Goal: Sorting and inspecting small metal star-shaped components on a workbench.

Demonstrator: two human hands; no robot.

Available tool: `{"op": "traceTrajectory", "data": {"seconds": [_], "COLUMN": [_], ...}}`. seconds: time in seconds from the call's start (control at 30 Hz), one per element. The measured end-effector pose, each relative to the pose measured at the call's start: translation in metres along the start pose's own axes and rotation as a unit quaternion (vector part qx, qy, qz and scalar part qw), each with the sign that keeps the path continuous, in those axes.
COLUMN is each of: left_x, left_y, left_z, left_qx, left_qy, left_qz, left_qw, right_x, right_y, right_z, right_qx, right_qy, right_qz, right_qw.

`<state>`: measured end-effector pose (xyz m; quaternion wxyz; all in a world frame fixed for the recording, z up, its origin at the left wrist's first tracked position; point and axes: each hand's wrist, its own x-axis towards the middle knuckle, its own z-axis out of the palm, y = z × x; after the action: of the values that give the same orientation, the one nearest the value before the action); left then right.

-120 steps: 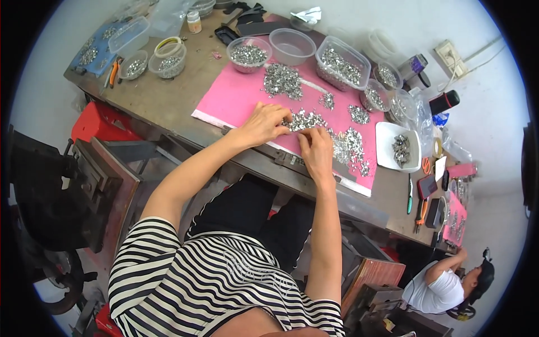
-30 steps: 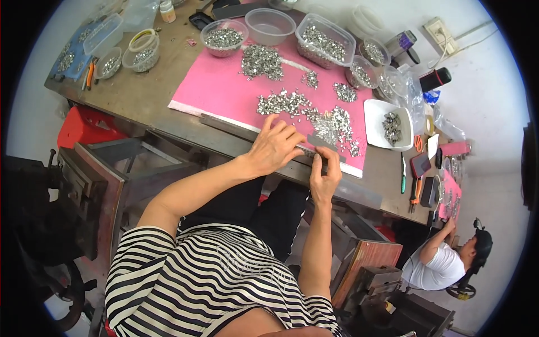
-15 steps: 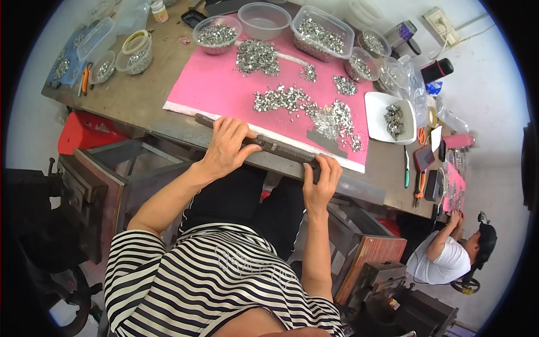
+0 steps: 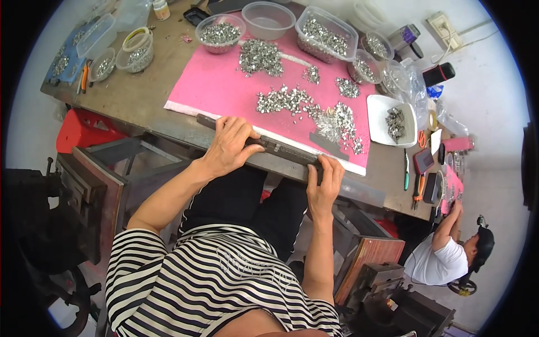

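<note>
A long dark metal bar lies along the front edge of the table, with small pieces set near its middle. My left hand is closed around its left part, thumb pointing along the near side. Toward the other end, my right hand grips the bar between thumb and fingers. Just beyond it, a pink cloth with a white border carries loose heaps of small shiny metal pieces. A flat grey strip rests on the cloth beside the right-hand heap.
Clear plastic tubs of metal pieces line the back. A white square bowl stands at right, near orange-handled pliers and a green-handled tool. A red stool is at left. Another person works at far right.
Both my hands keep their hold on the bar, with hardly any movement. The view has shifted slightly. At far right, the other person's arms reach farther forward.
</note>
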<state>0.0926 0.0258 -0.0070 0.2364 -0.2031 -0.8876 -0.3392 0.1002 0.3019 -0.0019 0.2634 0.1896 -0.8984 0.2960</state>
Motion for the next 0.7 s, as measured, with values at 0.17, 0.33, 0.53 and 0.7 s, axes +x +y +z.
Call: {"op": "traceTrajectory", "data": {"seconds": [0.17, 0.33, 0.53, 0.7], "left_x": [0.023, 0.065, 0.063, 0.042], "left_y": [-0.003, 0.005, 0.012, 0.008], "left_z": [-0.007, 0.026, 0.031, 0.005], "left_qx": [0.016, 0.109, 0.068, 0.002], "left_qy": [-0.051, -0.094, -0.24, -0.249], "left_qz": [0.019, 0.057, 0.009, 0.0], "left_qw": [0.998, 0.988, 0.968, 0.969], "right_x": [0.031, 0.087, 0.082, 0.074], "right_y": [0.018, 0.013, 0.01, 0.011], "right_z": [-0.017, 0.023, 0.035, 0.008], "right_qx": [0.052, -0.013, -0.038, 0.01], "right_qy": [-0.113, -0.136, -0.224, -0.254], "right_qz": [-0.006, -0.08, -0.098, -0.106], "right_qw": [0.992, 0.987, 0.969, 0.961]}}
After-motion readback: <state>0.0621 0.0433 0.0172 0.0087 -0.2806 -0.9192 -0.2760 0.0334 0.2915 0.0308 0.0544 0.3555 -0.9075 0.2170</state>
